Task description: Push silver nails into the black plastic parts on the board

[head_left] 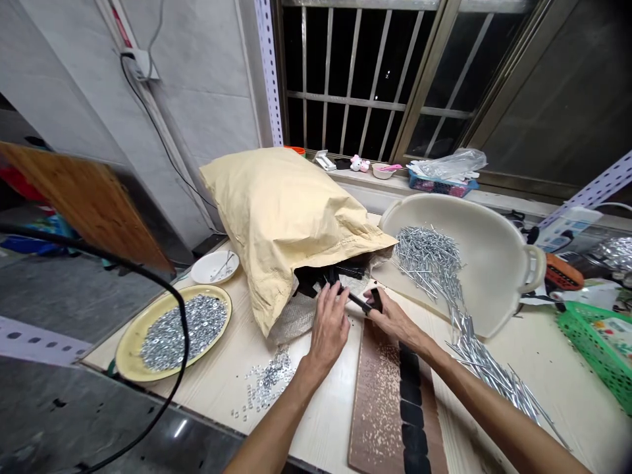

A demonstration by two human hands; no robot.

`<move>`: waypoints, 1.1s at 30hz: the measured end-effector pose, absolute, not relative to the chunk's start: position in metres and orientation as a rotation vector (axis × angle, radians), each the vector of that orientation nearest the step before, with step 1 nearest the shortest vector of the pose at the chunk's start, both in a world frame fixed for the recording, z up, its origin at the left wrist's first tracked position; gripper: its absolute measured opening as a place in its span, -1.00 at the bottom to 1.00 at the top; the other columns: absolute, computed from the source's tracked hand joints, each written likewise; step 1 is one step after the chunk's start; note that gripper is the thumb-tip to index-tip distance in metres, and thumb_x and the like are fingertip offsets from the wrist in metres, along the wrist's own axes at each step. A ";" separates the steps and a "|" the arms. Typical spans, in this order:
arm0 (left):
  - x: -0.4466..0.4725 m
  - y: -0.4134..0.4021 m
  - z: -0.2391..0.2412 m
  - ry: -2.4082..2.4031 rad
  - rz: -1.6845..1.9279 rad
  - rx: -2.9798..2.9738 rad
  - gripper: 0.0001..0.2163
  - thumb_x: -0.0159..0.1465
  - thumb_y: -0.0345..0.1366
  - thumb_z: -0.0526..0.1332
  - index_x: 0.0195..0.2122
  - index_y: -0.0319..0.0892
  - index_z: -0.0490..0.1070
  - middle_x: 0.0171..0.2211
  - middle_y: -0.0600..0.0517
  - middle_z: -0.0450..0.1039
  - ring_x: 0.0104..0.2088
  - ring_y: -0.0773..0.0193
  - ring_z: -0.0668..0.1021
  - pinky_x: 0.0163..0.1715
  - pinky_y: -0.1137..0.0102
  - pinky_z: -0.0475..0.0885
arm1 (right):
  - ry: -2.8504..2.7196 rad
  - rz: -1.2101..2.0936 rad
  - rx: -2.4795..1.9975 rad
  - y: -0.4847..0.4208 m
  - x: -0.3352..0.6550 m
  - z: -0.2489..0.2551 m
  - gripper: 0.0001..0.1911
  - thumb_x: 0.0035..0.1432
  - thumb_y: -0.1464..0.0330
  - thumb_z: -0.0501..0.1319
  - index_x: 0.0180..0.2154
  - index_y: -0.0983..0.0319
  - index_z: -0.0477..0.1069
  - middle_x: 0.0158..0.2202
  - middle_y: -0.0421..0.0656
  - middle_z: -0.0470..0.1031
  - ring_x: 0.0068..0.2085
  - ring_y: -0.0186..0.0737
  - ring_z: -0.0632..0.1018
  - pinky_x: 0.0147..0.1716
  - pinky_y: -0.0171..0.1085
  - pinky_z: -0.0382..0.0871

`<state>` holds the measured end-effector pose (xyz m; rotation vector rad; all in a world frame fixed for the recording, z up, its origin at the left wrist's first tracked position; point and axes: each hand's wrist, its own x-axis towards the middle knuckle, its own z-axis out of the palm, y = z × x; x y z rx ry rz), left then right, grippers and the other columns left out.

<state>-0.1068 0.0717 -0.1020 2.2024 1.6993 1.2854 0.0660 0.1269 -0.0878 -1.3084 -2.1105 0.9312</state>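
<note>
My right hand [393, 317] is closed on a black plastic piece [376, 299] just in front of the paper sack's mouth. A dark narrow part [356, 300] runs from it toward my left hand [330, 326]. The left fingers are stretched out and apart, their tips by black pieces [348, 268] at the sack opening; whether they touch is hard to see. The yellowish sack [291, 210] lies on its side, with woven lining showing. Below my right hand is a brown board [378, 395] with a row of black pieces [411, 395] and many small pale specks.
A white scoop-shaped basin [494, 270] spills metal rods [464, 329] onto the table at right. Small metal nuts or washers [185, 332] fill a yellow plate [126, 342]; more lie loose [269, 382]. A white bowl [200, 268], green basket [592, 355] and black cable [184, 322] are nearby.
</note>
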 end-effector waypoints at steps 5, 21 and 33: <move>-0.100 0.067 -0.104 1.675 1.059 2.407 -0.54 0.22 -0.55 0.01 0.15 -0.17 0.22 -0.12 -0.10 0.43 0.00 0.05 0.40 0.06 0.02 0.25 | -2.005 1.460 -1.236 0.106 0.069 -0.072 -0.67 0.15 0.24 0.04 -0.06 0.23 0.12 -0.45 -0.26 0.36 -0.60 -0.37 0.36 -0.60 -0.36 0.19; -0.104 0.074 -0.115 1.507 1.217 2.036 -0.49 0.24 -0.51 -0.03 0.23 -0.11 0.10 -0.15 -0.11 0.40 -0.09 0.12 0.47 -0.03 0.13 0.34 | -2.429 1.468 -1.104 0.167 0.066 -0.037 -0.59 0.26 0.14 -0.03 -0.09 0.28 0.38 -0.22 -0.09 0.51 -0.30 -0.26 0.54 -0.33 -0.30 0.39; -0.113 0.088 -0.106 1.176 1.266 0.722 -0.60 0.04 -0.05 0.31 -0.28 -0.24 0.29 -0.49 0.05 0.43 -0.59 0.32 0.53 -0.63 0.48 0.41 | -2.513 0.293 -1.784 0.241 -0.014 -0.068 -0.77 0.10 0.44 0.16 -0.17 0.33 0.44 -0.14 0.11 0.49 -0.06 0.00 0.48 -0.15 -0.19 0.29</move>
